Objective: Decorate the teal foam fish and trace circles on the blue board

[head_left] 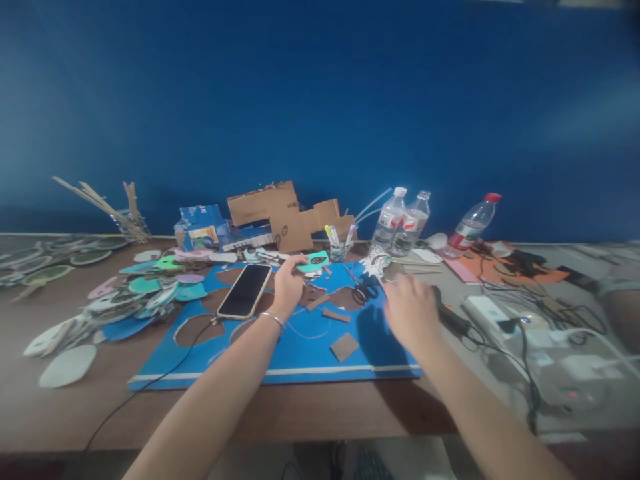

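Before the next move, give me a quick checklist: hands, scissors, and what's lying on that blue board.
1. Left hand has the green piece: ok, held at its edge.
2. Right hand has a firm grip: cannot tell, its fingers are blurred.
3. Scissors away from both hands: ok, they lie between them, touching neither.
4. Blue board free of scraps: not ok, brown cardboard scraps lie on it.
5. Phone off the board: not ok, it lies on the left part.
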`<state>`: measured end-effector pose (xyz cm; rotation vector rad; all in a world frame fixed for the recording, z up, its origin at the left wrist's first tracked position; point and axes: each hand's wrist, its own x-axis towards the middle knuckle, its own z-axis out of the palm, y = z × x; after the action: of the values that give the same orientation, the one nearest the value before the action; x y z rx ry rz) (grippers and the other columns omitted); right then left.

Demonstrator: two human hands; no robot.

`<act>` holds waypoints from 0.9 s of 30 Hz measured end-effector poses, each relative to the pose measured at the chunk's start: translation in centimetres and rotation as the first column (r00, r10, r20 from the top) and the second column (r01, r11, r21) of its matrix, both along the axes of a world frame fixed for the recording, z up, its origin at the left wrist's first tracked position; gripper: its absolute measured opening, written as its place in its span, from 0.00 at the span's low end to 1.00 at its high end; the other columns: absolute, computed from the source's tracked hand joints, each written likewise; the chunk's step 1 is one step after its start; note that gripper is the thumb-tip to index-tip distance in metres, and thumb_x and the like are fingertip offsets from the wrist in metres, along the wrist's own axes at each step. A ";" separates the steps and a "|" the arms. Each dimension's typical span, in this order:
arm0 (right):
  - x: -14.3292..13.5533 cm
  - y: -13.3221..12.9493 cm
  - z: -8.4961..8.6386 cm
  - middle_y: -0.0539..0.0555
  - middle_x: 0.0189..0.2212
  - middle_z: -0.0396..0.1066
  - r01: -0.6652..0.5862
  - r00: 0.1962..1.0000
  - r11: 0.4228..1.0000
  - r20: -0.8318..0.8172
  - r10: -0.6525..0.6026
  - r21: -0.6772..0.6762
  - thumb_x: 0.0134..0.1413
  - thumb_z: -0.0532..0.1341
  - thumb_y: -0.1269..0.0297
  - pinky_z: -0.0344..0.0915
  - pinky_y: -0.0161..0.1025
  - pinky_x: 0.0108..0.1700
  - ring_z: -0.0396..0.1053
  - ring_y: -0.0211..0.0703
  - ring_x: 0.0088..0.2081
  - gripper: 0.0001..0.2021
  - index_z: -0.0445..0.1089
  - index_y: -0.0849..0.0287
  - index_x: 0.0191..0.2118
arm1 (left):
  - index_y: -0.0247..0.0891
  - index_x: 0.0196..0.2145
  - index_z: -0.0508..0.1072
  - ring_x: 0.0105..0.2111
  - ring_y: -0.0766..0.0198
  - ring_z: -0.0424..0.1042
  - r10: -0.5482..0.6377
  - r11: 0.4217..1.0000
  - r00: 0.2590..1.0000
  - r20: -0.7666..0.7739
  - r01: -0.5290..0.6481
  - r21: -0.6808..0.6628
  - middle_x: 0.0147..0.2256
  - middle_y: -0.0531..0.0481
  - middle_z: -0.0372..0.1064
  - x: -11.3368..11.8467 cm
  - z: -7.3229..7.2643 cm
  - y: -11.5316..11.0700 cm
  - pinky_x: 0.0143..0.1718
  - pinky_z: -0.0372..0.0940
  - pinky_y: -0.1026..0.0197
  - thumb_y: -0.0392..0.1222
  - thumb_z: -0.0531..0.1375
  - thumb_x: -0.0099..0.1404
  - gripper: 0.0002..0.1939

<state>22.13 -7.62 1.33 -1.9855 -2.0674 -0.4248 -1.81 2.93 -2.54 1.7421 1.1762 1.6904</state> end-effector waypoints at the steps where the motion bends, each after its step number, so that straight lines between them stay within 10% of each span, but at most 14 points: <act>1: -1.1 0.2 -0.4 0.63 0.46 0.65 -0.130 0.989 0.988 -0.088 0.123 -0.079 0.54 0.52 0.69 0.57 0.49 0.47 0.61 0.56 0.49 0.12 0.69 0.59 0.41 | 0.37 0.31 0.69 0.46 0.60 0.67 -0.001 1.000 1.000 0.004 0.001 -0.001 0.40 0.48 0.71 0.0 -0.1 0.1 0.48 0.61 0.56 0.24 0.46 0.42 0.21; 4: -3.7 1.4 -1.6 0.58 0.40 0.69 -0.380 0.902 0.893 -0.312 0.299 -0.240 0.54 0.55 0.64 0.61 0.39 0.43 0.66 0.47 0.42 0.09 0.70 0.58 0.39 | 0.37 0.31 0.69 0.46 0.59 0.67 -0.008 1.000 1.000 0.025 0.008 -0.025 0.40 0.48 0.71 -0.1 -0.3 0.3 0.50 0.60 0.54 0.25 0.48 0.44 0.18; 15: -3.0 4.7 -0.2 0.53 0.28 0.71 -0.397 0.835 0.874 -0.506 0.216 -0.281 0.47 0.59 0.68 0.57 0.36 0.31 0.68 0.43 0.30 0.03 0.69 0.57 0.29 | 0.37 0.38 0.71 0.39 0.60 0.69 0.008 0.990 0.995 0.099 0.006 -0.142 0.42 0.47 0.71 -0.2 0.1 0.2 0.43 0.64 0.57 0.38 0.57 0.53 0.13; 18: -2.1 5.6 1.2 0.49 0.25 0.70 -0.444 0.648 0.892 -0.717 0.257 -0.082 0.48 0.58 0.61 0.58 0.36 0.31 0.66 0.40 0.28 0.06 0.69 0.57 0.29 | 0.37 0.39 0.71 0.42 0.60 0.69 -0.015 0.990 0.995 0.102 0.028 -0.136 0.44 0.45 0.70 -0.1 -0.1 0.5 0.45 0.63 0.56 0.35 0.58 0.52 0.15; 23: -3.1 6.8 0.2 0.45 0.19 0.64 -0.429 0.015 0.886 -0.979 0.202 0.176 0.42 0.63 0.57 0.58 0.33 0.24 0.61 0.35 0.21 0.14 0.66 0.58 0.35 | 0.37 0.39 0.72 0.47 0.58 0.67 -0.185 0.968 0.974 0.129 0.203 -0.149 0.47 0.44 0.68 0.1 0.1 0.1 0.49 0.61 0.55 0.34 0.58 0.52 0.14; 27: -4.2 6.7 -1.8 0.45 0.17 0.61 -0.401 -0.172 0.897 -0.977 0.127 0.187 0.40 0.65 0.55 0.57 0.31 0.22 0.58 0.32 0.19 0.14 0.65 0.60 0.28 | 0.36 0.38 0.74 0.45 0.57 0.69 -0.276 0.918 0.948 0.158 0.308 -0.249 0.44 0.42 0.71 0.4 0.3 -0.3 0.47 0.63 0.53 0.35 0.60 0.51 0.14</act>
<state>17.96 -0.92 -0.44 -0.9514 -1.2131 1.1746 -1.42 2.65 -2.29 1.5369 0.9835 1.3651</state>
